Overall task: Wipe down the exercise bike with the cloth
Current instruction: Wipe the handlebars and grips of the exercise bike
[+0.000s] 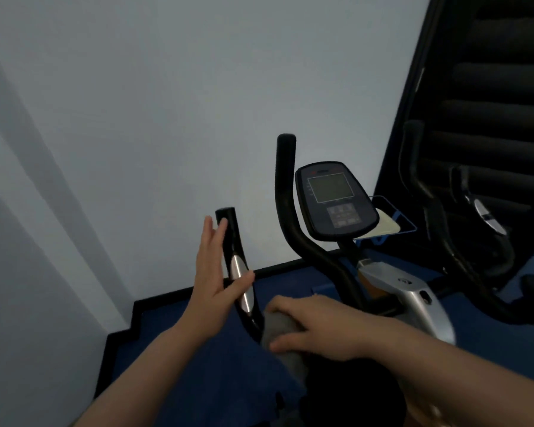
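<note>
The exercise bike has a black left handlebar point(228, 229) with a silver sensor strip, a taller inner bar point(285, 186), a console point(336, 200) with a screen, and a silver frame cover point(413, 300). My left hand point(211, 272) is flat, fingers straight, lying against the left side of the handlebar with the thumb across it. My right hand point(315, 326) grips a grey cloth point(279, 326) wrapped round the lower bend of that handlebar. Part of the cloth hangs down below the hand.
A white wall point(167, 103) stands close behind the bike, with a black skirting along blue floor point(179, 318). A dark mirror point(490, 103) at right reflects the bike's other handlebar. A clear tray point(392, 224) holding a pale item sits behind the console.
</note>
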### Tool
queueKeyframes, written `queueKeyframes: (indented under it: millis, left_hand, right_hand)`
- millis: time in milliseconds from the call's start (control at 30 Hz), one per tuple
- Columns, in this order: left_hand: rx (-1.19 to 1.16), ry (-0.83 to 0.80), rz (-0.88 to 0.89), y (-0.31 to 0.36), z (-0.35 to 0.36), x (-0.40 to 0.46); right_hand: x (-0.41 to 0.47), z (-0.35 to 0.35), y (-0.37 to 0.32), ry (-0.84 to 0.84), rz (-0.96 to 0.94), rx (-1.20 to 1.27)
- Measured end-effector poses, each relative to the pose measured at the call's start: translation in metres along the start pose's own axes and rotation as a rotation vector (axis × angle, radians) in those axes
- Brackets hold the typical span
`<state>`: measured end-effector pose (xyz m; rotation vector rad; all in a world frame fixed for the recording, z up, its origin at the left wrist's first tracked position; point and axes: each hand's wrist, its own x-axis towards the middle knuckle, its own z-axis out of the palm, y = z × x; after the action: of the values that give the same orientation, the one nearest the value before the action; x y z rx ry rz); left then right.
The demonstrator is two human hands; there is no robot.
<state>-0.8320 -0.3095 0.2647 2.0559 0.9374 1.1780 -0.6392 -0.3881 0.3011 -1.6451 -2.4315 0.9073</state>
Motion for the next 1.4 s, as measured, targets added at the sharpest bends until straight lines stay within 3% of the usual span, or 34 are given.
queueKeyframes:
  millis: [200,400,567,667,767,900,1067,1267,1400]
  left_hand:
    - [0.055,-0.206,0.082,-0.010,-0.029,0.035]
    - [-0.017,-0.182,0.158,-0.019,-0.037,0.046]
    - [-0.085,-0.219,0.154,-0.023,-0.045,0.049]
    - [-0.129,-0.208,0.151,-0.023,-0.044,0.048]
    - [-0.131,-0.172,0.165,-0.022,-0.048,0.052]
    - [-0.188,-0.195,0.122,-0.021,-0.058,0.057]
    - [-0.271,-0.207,0.086,-0.021,-0.056,0.054]
    - [-0.334,-0.208,0.028,-0.020,-0.059,0.054]
    - [-0.359,-0.238,0.019,-0.025,-0.059,0.052]
  right_hand:
    - [0.005,0.009,-0.020,0.105,0.145,-0.204]
    - [0.024,0.016,-0.044,0.182,0.326,0.146]
    - [0.014,0.026,-0.052,0.245,0.374,0.090]
    - [0.041,0.026,-0.067,0.350,0.470,0.279]
    - [0.078,0.005,-0.064,0.562,0.374,0.551]
    - [0.096,-0.005,-0.052,0.599,0.138,0.933]
    - [0.095,0.011,-0.045,0.623,0.127,0.907]
    - [0.130,-0.038,-0.065,0.833,0.008,0.907]
    - [0.117,-0.013,-0.053,0.745,0.057,0.859]
